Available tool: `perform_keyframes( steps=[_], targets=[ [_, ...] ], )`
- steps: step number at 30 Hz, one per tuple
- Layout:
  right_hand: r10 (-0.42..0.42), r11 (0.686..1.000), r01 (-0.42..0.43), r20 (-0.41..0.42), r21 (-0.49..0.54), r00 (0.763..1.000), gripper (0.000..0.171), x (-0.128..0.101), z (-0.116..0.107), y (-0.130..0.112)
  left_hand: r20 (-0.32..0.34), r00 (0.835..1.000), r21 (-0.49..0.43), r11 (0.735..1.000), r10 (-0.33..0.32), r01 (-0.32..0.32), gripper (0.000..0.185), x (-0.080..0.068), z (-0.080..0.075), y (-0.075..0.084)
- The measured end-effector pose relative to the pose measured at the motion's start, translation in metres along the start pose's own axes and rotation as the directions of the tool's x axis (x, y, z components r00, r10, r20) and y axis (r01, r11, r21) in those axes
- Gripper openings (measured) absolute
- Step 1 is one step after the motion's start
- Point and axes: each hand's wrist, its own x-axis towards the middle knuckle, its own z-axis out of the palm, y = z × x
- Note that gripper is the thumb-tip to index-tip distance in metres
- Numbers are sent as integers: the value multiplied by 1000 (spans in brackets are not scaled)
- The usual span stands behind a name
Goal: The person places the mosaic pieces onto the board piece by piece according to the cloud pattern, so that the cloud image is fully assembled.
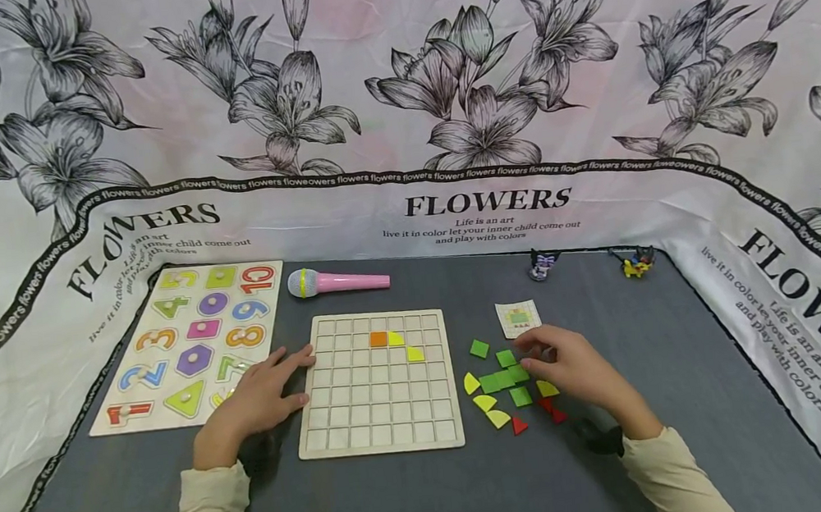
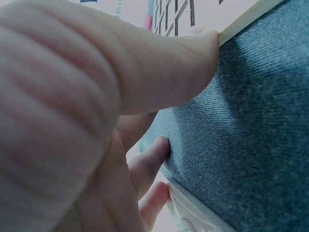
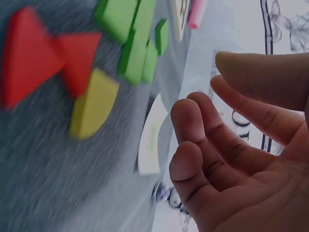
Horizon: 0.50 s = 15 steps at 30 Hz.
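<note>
Your grey table point(image 1: 419, 494) carries everything, ringed by a flowered cloth point(image 1: 398, 125). Left of the grid board point(image 1: 378, 381) lies the number puzzle point(image 1: 192, 343), and behind the board a pink microphone point(image 1: 339, 281) rests with its long axis running left to right, head to the left. The board sits square to you, with an orange tile point(image 1: 378, 339) and two yellow tiles point(image 1: 405, 345) in its upper cells. Your left hand point(image 1: 261, 396) rests flat at the board's left edge, fingers relaxed, thumb point(image 2: 193, 63) touching the rim. Right of the board, your right hand point(image 1: 565, 365) hovers over loose pieces, fingers loosely curled, holding nothing. Green squares point(image 1: 504, 375) cluster there, with yellow pieces point(image 1: 485, 401) and red triangles point(image 1: 537, 418) nearer you and a small card point(image 1: 517, 317) behind.
</note>
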Motion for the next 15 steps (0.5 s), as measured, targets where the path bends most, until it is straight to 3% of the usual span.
perform_keyframes(
  steps=[15],
  targets=[
    [65, 998, -65, 11, -21, 998, 27, -32, -11, 19, 2, 1000, -9, 1000, -1, 1, 62, 1, 0, -1]
  ],
)
